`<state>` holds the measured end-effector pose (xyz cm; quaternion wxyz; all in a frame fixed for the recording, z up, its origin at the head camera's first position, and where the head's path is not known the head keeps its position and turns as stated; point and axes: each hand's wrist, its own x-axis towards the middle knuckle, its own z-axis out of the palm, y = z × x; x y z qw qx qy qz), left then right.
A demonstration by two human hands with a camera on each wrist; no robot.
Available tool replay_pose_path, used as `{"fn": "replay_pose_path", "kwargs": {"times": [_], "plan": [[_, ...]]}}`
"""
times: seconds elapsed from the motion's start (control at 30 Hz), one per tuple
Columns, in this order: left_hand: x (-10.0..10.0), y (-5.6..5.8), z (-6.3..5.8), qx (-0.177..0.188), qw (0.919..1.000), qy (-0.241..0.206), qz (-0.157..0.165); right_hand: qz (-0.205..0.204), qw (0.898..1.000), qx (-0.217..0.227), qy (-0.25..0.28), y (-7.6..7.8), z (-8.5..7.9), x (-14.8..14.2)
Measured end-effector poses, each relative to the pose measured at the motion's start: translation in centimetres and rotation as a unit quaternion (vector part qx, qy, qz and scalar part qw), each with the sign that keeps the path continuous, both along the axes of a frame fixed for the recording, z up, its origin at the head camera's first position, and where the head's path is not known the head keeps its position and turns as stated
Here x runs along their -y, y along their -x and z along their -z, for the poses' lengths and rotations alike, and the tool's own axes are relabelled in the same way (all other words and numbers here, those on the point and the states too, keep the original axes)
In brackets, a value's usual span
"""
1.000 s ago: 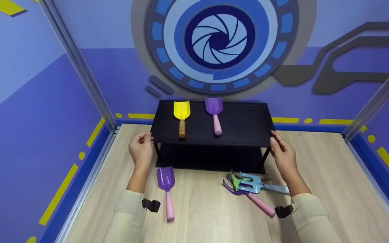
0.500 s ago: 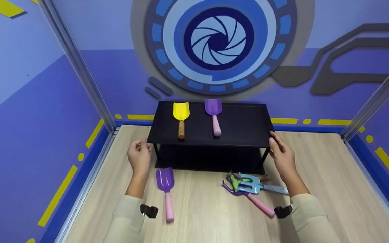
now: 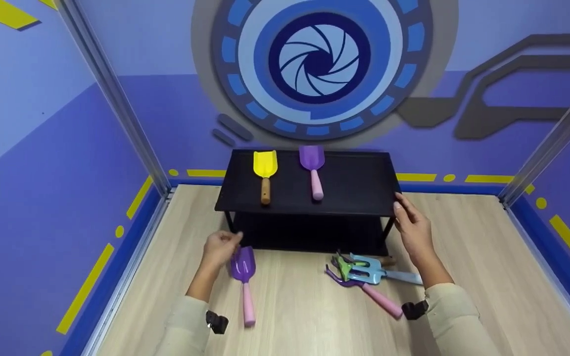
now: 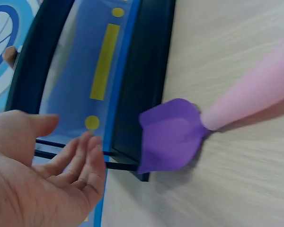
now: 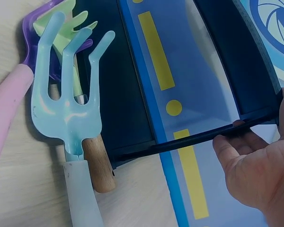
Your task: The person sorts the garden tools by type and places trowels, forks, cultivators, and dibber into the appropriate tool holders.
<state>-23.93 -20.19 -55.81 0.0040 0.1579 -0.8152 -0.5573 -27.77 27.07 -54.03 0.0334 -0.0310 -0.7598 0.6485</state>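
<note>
My left hand (image 3: pixel 221 248) hovers over the blade end of a purple garden shovel (image 3: pixel 243 266) with a pink handle, which lies on the table. In the left wrist view its fingers are loosely bent and nothing is between them. A black two-tier rack (image 3: pixel 354 183) stands behind. At the rack's right front corner, my right hand (image 3: pixel 416 230) grips the upper tier, with fingers and thumb about its end in the right wrist view. On the top tier lie a yellow shovel (image 3: pixel 265 164) with a wooden handle and another purple shovel (image 3: pixel 311 158) with a pink handle.
A pile of garden tools lies before the rack's right front: a light blue fork (image 3: pixel 374 272), a green tool (image 3: pixel 346 269) and a purple rake with a pink handle (image 3: pixel 383 299). Blue-purple printed walls (image 3: pixel 166 118) enclose the table (image 3: pixel 295 316).
My left hand has left the rack's left front corner and moved down and right to the purple shovel on the table. The rack's left front corner has shifted slightly forward; my right hand stays put.
</note>
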Motion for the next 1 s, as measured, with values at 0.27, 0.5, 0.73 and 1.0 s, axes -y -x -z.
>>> {"fn": "replay_pose_path", "kwargs": {"times": [0.27, 0.5, 0.73, 1.0], "plan": [[-0.5, -0.8, 1.4, 0.060, 0.9910, 0.107, 0.053, 0.000, 1.000, -0.003, 0.008, 0.0, 0.0, 0.1], [-1.4, -1.2, 2.1, 0.109, 0.9808, 0.138, 0.085, 0.004, 1.000, -0.003, 0.007, -0.1, -0.1, 0.1], [-2.7, -1.3, 2.7, 0.125, 0.9801, 0.122, 0.094, -0.005, 1.000, -0.005, 0.003, 0.0, 0.0, 0.1], [-3.3, -1.0, 3.8, 0.116, 0.9778, 0.153, 0.084, -0.003, 1.000, -0.002, 0.008, -0.1, -0.1, 0.0]]}}
